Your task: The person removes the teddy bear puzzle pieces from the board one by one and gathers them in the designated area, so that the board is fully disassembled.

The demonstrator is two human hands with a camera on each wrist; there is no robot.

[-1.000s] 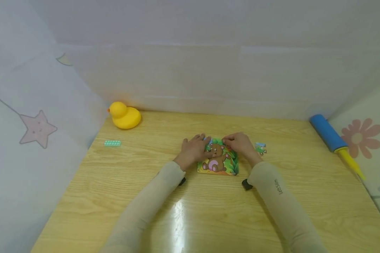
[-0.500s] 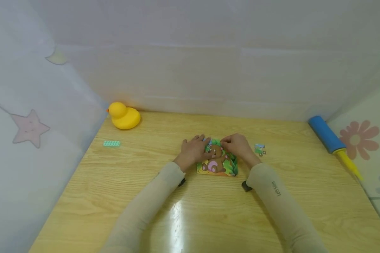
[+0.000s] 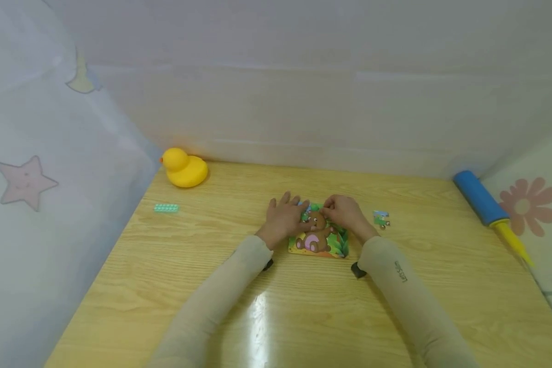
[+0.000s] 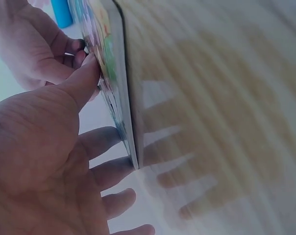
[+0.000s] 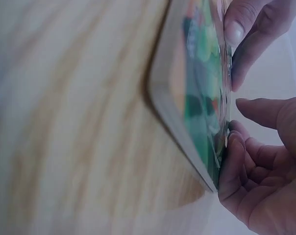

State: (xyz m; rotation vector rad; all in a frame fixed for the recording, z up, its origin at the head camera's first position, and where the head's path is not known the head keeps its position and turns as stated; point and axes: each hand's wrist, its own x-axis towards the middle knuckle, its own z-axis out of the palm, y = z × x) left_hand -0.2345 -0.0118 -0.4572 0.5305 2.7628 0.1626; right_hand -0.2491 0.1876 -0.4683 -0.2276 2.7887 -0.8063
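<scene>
A square bear puzzle (image 3: 323, 244) lies flat on the wooden table (image 3: 303, 317). My left hand (image 3: 284, 219) rests at its left edge with the fingers spread straight. Its thumb (image 4: 84, 81) presses on the picture face of the puzzle (image 4: 113, 63). My right hand (image 3: 346, 212) is at the puzzle's top right, fingers curled. Its fingertips and thumb (image 5: 258, 110) pinch at a piece on the face of the puzzle (image 5: 199, 98); the piece itself is mostly hidden. A loose puzzle piece (image 3: 381, 219) lies just right of the right hand.
A yellow rubber duck (image 3: 185, 167) sits at the back left, with a small green strip (image 3: 166, 207) in front of it. A blue and yellow hand pump (image 3: 487, 207) lies along the right edge. Soft padded walls close in the table's back and sides.
Both hands stay on the puzzle. The right hand's fingertips have shifted slightly left along the top of the puzzle, and the left fingers have spread a little.
</scene>
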